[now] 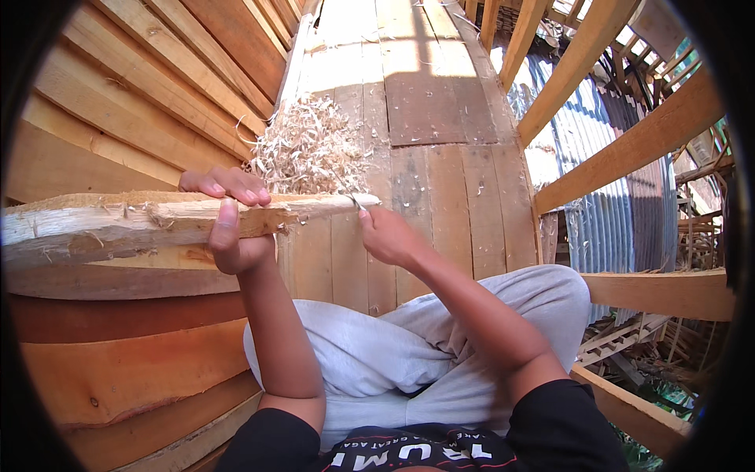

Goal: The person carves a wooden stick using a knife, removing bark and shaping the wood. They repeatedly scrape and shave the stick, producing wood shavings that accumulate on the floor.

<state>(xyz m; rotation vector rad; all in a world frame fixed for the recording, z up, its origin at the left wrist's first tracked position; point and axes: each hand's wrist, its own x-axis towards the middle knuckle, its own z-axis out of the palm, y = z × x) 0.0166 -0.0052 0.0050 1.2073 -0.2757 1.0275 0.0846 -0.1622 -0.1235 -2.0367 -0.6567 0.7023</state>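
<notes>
A long, rough piece of pale wood (141,224) juts in from the left and narrows to a whittled tip (334,203). My left hand (242,250) grips it near its thinner part, fingers over the far side and thumb on the near face. At the tip, my right hand (389,234) is closed around a small knife, whose dark blade (353,200) lies against the wood. Its handle is hidden inside my fist. Just beyond the tip, a heap of curled wood shavings (311,145) rests on the plank floor (448,208).
A wall of overlapping wooden boards (149,86) stands close on the left. To the right runs a railing of wooden slats (629,165), with corrugated metal sheets (602,228) beyond it. My crossed legs (377,338) in grey trousers are below my forearms.
</notes>
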